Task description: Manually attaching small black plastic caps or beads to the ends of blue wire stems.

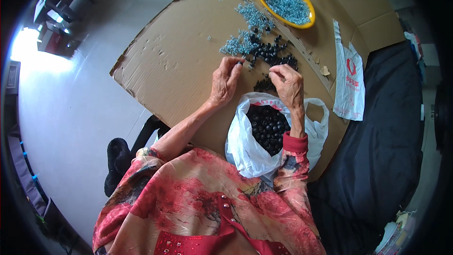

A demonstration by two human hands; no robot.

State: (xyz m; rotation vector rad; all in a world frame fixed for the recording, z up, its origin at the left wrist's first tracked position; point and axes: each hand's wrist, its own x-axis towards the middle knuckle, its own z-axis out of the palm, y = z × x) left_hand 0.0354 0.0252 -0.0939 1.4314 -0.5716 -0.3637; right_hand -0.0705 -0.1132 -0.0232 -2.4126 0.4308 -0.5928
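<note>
Largest in my view is the flattened cardboard sheet point(179, 61) that serves as the work surface, with a dark cloth point(377, 151) along its right side. Below the hands, a white plastic bag point(245, 146) lies open, filled with small black round parts point(268, 130). A yellow oval dish point(309, 22) at the far edge holds small silvery metal pieces point(285, 2); more of these lie scattered point(243, 42) just beyond the hands, beside a loose heap of black parts point(273, 54). The left hand point(225, 81) pinches one black part point(239, 64) at its fingertips; the right hand point(288, 84) is curled with fingertips together, though I cannot tell what it grips. I judge the parts light, rigid, smooth and apt to roll, best taken by fingertip pinch across the rim.
</note>
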